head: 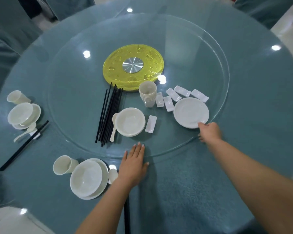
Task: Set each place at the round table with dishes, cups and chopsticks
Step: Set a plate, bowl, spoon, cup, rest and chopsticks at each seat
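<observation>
Head view: a round table (210,183) under a teal cloth and glass top carries a large clear glass turntable (74,81) on a yellow disc hub with a steel centre (133,67). The left hand (134,166) lies flat, fingers straight, on the near rim of the turntable; the right hand (209,131) grips that rim farther right, its thumb touching the near edge of the stack of white round plates (191,112), the fingers curled under the glass. The step in hand appears to be either turning the stock round or taking a plate; it is done well with a slow, even push so that the tall stack of cream cups (148,95) stays upright and the loose bundle of black chopsticks (108,114) does not roll. Counted on the turntable: one stack of cream bowls (130,121), one cream spoon (114,125) beside it, six white rectangular chopstick rests (150,124), roughly a dozen chopsticks; the number of cups and plates in their stacks cannot be told. Two places are laid on the cloth, the far-left setting (23,115) with cup, bowl, plate, spoon and chopsticks, and the near-left setting (88,178), whose cup, bowl, plates and spoon show.
</observation>
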### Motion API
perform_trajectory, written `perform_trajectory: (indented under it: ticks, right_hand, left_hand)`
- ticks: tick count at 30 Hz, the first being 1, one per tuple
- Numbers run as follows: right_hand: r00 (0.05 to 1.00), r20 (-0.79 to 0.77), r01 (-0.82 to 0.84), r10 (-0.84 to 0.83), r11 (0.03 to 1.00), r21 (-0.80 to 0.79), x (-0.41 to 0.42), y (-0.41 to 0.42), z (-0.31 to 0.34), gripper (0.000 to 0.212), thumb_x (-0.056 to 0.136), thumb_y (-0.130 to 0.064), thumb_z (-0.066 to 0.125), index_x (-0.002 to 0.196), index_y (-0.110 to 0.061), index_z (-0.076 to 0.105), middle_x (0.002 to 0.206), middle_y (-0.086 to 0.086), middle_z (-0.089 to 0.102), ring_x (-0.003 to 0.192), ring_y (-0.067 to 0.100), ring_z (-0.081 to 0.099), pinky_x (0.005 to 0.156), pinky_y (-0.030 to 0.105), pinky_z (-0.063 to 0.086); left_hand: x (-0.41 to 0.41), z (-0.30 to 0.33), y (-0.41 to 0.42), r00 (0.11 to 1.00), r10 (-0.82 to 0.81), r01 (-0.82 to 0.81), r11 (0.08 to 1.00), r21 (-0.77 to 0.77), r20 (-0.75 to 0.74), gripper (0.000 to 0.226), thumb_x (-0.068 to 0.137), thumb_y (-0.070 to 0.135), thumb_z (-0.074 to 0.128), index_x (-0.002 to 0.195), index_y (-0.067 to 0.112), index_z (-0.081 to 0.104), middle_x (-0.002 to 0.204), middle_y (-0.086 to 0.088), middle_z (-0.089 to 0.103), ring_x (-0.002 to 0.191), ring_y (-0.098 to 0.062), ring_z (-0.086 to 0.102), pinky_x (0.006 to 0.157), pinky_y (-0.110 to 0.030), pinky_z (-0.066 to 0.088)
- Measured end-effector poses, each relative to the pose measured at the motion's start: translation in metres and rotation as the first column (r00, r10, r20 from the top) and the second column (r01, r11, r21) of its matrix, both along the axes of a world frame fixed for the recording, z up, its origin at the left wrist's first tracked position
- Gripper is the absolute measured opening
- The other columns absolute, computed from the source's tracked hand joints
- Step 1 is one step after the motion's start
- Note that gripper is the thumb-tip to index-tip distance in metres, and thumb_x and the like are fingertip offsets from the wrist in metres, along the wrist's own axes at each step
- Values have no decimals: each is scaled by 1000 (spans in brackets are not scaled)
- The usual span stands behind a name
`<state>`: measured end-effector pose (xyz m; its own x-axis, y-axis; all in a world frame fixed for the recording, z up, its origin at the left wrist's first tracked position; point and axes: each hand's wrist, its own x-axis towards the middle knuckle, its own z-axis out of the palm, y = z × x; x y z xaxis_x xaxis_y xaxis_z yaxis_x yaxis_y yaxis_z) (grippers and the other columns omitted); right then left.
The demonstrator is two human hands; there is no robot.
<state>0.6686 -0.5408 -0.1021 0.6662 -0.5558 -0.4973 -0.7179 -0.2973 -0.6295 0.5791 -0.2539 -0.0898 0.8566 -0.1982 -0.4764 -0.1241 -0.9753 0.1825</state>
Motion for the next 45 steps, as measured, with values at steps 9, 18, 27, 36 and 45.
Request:
perform_trajectory:
  ticks: [9,18,27,36,45]
  right_hand:
    - [998,-60,22,-19,999,44,14,-9,8,33,87,-23,39,81,1,61,63,12,69,56,28,66,69,40,59]
    - [994,103,23,-38,989,143,0,-24,21,26,98,-19,35,86,-4,52,63,12,65,54,24,59,55,31,50]
    - [976,132,-201,171,942,270,-68,-54,21,30,101,-19,42,75,-7,50,62,15,62,47,19,52,44,23,43]
    - [927,2,-364,374,900,240,-135,-77,-3,31,101,-19,44,72,-9,48,54,8,60,42,14,50,41,20,38]
    - [967,-46,-241,249,962,131,-154,-82,-17,25,98,-26,49,77,-13,48,57,6,61,44,19,52,49,28,42]
  left_hand:
    - [0,0,-18,1000,9,-9,1000,-28,-12,72,100,43,34,153,20,-9,160,3,-14,147,-13,-14,121,-41,-3]
    - [1,3,-39,1000,-8,8,999,-41,-7,73,100,43,36,153,19,-8,160,3,-14,148,-14,-12,121,-39,-2]
    - [2,-3,-55,1000,-25,25,995,-96,-5,70,100,43,35,153,21,-7,160,4,-13,147,-11,-14,121,-38,-3]
    - [0,-6,-75,999,-25,28,995,-95,26,72,99,36,40,154,17,-4,161,-1,-12,147,-15,-13,121,-40,-1]
    - [-8,-4,-89,999,-42,43,997,-64,26,74,98,34,42,154,17,-4,161,-1,-11,148,-17,-11,121,-41,-1]
